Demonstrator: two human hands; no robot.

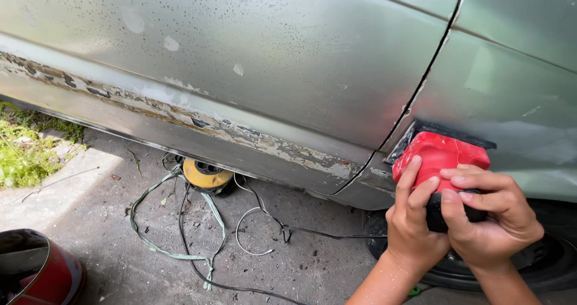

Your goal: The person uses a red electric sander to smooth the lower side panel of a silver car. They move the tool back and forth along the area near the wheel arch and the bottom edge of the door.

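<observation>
Two bare forearms are seen, with no sleeves, gloves, rings or watches worn. The left hand (pixel 413 221) and right hand (pixel 490 218) show short, unpainted nails.

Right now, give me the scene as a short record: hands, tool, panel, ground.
left hand: grips the sander's left side
right hand: grips its right side and black handle
sander: red, pad pressed on the car panel
car panel: grey, wet, paint flaking along the lower edge
ground: cables, yellow reel
</observation>
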